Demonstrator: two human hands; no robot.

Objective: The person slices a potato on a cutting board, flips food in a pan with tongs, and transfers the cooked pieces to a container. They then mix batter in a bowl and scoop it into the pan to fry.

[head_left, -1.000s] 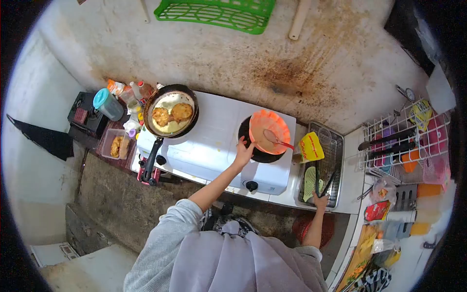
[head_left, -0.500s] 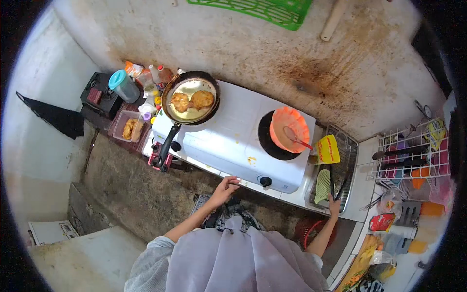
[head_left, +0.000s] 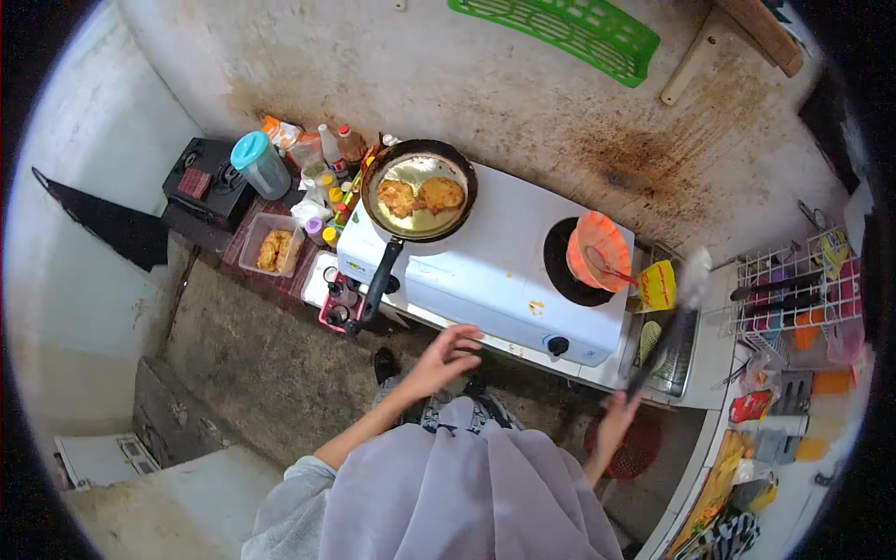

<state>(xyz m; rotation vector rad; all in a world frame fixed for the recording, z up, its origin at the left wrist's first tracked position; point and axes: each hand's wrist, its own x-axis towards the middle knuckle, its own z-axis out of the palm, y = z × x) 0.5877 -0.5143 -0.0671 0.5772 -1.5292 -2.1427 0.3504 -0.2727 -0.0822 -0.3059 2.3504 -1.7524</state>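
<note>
The right hand (head_left: 616, 419) closes around a blurred utensil's dark handle (head_left: 644, 371); the left hand (head_left: 448, 359), half open and empty, hovers beside the white stove (head_left: 485, 271).

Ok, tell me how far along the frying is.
Looks done: the golden fried pieces in the plastic container. In hand: the right hand holds a dark-handled utensil, its end blurred; the left hand is empty. Remaining, probably: taking the two browned patties out of the oil in the frying pan. The orange bowl may hold batter, but I can't tell how much.
</note>
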